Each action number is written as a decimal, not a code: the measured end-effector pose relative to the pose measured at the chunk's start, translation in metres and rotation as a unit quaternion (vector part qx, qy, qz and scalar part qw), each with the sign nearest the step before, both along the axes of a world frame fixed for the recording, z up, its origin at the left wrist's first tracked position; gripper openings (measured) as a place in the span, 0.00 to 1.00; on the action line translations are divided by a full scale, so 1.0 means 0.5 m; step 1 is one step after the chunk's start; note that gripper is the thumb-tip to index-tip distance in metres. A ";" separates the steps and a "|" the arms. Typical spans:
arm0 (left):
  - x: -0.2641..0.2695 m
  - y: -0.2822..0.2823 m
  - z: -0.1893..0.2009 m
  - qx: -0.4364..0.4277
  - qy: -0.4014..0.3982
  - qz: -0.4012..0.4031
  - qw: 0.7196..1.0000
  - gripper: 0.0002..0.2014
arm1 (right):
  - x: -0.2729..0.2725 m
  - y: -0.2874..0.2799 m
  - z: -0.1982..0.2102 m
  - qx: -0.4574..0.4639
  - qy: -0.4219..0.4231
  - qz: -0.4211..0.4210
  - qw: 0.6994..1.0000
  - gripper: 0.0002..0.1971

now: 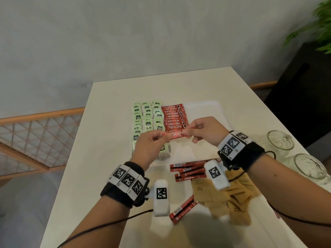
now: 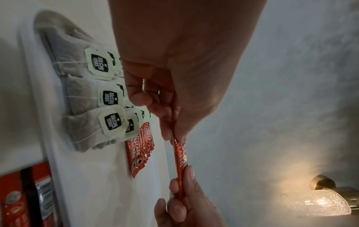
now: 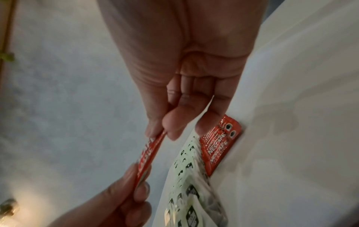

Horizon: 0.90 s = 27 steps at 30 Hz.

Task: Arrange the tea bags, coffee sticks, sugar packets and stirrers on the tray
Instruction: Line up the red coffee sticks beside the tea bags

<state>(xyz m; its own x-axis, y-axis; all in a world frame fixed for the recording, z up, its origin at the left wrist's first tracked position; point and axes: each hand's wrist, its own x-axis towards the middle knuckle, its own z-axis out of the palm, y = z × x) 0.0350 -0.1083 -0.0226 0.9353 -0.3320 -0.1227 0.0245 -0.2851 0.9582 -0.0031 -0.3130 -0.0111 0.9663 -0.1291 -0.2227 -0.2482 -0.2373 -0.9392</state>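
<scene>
- Step: adding a coffee stick point(image 1: 176, 135) to the red row point(image 1: 174, 116) on the tray point(image 1: 206, 108)
- Left hand point(image 1: 152, 142) pinches its 9 o'clock end, right hand point(image 1: 206, 129) its 3 o'clock end, above the row's 6 o'clock edge
- Next: lower it flat, overlapping the last stick, then release; loose sticks point(image 1: 188, 171) and sugar packets point(image 1: 231, 199) wait at 6 o'clock
</scene>
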 end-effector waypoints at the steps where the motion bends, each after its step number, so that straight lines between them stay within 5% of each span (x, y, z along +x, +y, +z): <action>1: 0.002 0.001 -0.003 0.005 0.000 -0.002 1.000 0.10 | -0.001 -0.006 -0.004 0.012 0.004 -0.002 1.000 0.03; 6: 0.016 0.001 -0.006 0.030 -0.019 0.009 0.999 0.04 | 0.001 -0.038 -0.033 0.010 0.049 -0.020 0.999 0.08; 13: 0.047 0.017 -0.016 0.009 -0.023 0.086 0.996 0.03 | 0.019 -0.060 -0.090 -0.197 0.117 -0.045 0.972 0.05; 27: 0.063 0.026 -0.027 0.032 -0.037 0.077 0.996 0.04 | 0.098 -0.016 -0.087 -0.259 0.157 -0.066 0.951 0.15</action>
<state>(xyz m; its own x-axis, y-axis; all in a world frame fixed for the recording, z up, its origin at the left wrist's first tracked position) 0.0665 -0.0953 -0.0362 0.9817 -0.1775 -0.0685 0.0034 -0.3438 0.9390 0.0457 -0.3212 -0.0546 0.8311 -0.4146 -0.3706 -0.5558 -0.5956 -0.5800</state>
